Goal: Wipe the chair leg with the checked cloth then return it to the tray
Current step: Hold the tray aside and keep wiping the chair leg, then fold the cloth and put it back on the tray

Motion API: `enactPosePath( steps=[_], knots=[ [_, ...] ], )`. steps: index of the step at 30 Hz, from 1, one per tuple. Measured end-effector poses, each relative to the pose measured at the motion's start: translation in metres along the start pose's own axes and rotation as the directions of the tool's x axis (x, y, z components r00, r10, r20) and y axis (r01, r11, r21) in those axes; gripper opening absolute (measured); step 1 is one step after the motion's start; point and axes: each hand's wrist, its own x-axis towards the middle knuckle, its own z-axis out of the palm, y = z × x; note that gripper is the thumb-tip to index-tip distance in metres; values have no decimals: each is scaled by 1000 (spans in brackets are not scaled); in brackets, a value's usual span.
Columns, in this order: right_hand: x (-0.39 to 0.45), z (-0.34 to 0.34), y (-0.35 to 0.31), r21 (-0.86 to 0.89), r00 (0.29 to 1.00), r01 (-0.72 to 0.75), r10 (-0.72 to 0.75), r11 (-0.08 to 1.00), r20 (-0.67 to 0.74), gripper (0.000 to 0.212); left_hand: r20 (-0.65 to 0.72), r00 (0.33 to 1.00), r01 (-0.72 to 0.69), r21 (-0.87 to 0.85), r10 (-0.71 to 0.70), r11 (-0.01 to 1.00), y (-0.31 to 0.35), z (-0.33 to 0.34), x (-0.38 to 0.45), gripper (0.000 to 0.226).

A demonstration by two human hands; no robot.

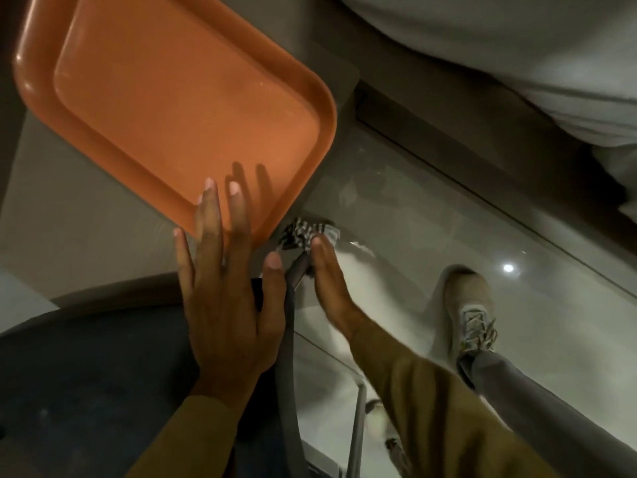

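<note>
The left hand (pixel 224 298) lies flat, fingers spread, on the chair seat (pixel 86 391); the right hand (pixel 327 277) reaches down, gripping the checked cloth (pixel 300 232) against the chair leg (pixel 298 270).

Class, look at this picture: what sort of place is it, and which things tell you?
Probably a bedroom or hotel room: white bedding above, glossy tiled floor, and an orange tray on a low table.

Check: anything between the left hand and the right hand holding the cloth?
Head view: a dark chair leg runs down between the left hand and right hand; the cloth sits at the right fingers.
</note>
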Motion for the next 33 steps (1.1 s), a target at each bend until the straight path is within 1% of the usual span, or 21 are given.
enactPosePath(
  steps=[2, 5, 8, 10, 11, 12, 16, 17, 19, 21, 23, 24, 25, 26, 27, 28, 29, 30, 31, 32, 33],
  knots=[
    [24, 0, -5, -32, 998, -68, 68, 997, 3, 50, 1, 1000, 5, -9, -5, 1000, -2, 2, 1, 69],
    [15, 2, -10, -67, 996, -76, 79, 995, 36, 37, 5, 1000, 21, -12, -20, 1000, -1, 1, 3, 70],
    [-42, 1, -28, -170, 997, 27, -14, 985, 81, 47, 27, 999, 21, -13, -20, 1000, 3, -4, 4, 72],
    [-75, -1, -44, -248, 985, 135, -102, 959, 140, 43, 51, 999, 7, -21, -6, 1000, 5, -9, 5, 74],
    [-86, -4, -52, -253, 983, 148, -113, 956, 146, 40, 64, 998, 4, -26, -2, 1000, 5, -11, 6, 73],
    [-92, -8, -60, -237, 986, 124, -93, 964, 136, 39, 71, 997, 4, -30, -2, 1000, 5, -12, 6, 71],
    [-115, -35, -83, -25, 994, -93, 94, 995, 49, 42, 86, 996, 13, -73, -6, 997, -1, -13, 5, 71],
    [-123, -46, -90, 2, 989, -146, 146, 989, 36, 41, 79, 997, 18, -91, -11, 996, -2, -12, 5, 71],
    [-137, -67, -104, -5, 974, -228, 228, 974, 14, 40, 60, 998, 29, -120, -22, 992, -3, -10, 4, 71],
    [-143, -80, -132, -54, 967, -252, 254, 966, 25, 58, 43, 998, 42, -169, -35, 985, -2, -12, 1, 70],
    [-146, -84, -170, -36, 963, -240, 243, 970, 116, 77, 52, 995, 93, -227, -83, 970, 1, -14, 1, 71],
    [-149, -83, -191, -34, 963, -199, 202, 979, 177, 80, 51, 988, 156, -284, -147, 946, 4, -17, 3, 71],
    [-151, -81, -210, -83, 961, -145, 161, 986, 225, 76, 46, 968, 246, -388, -248, 888, 7, -22, 4, 71],
    [-152, -75, -230, -162, 962, -82, 121, 983, 245, 68, 54, 926, 342, -546, -375, 765, 12, -28, 7, 70],
    [-153, -71, -249, -239, 958, -37, 102, 970, 266, 61, 98, 868, 401, -717, -487, 571, 21, -36, 12, 68],
    [-153, -67, -262, -271, 960, -13, 88, 962, 265, 58, 188, 819, 416, -845, -543, 335, 32, -45, 17, 64],
    [-152, -63, -276, -310, 958, 18, 73, 951, 277, 60, 308, 786, 416, -905, -535, 90, 45, -57, 21, 63],
    [-152, -56, -289, -347, 950, 50, 63, 936, 305, 61, 427, 762, 421, -898, -487, -128, 55, -68, 22, 68],
    [-151, -48, -301, -373, 938, 81, 56, 925, 342, 59, 512, 745, 425, -859, -429, -286, 63, -77, 23, 81],
    [-150, -39, -312, -392, 930, 116, 38, 913, 364, 51, 561, 736, 430, -820, -380, -378, 69, -87, 24, 96],
    [-147, -34, -319, -420, 924, 168, 7, 892, 383, 42, 580, 737, 435, -800, -347, -413, 74, -97, 26, 103]
  ],
)
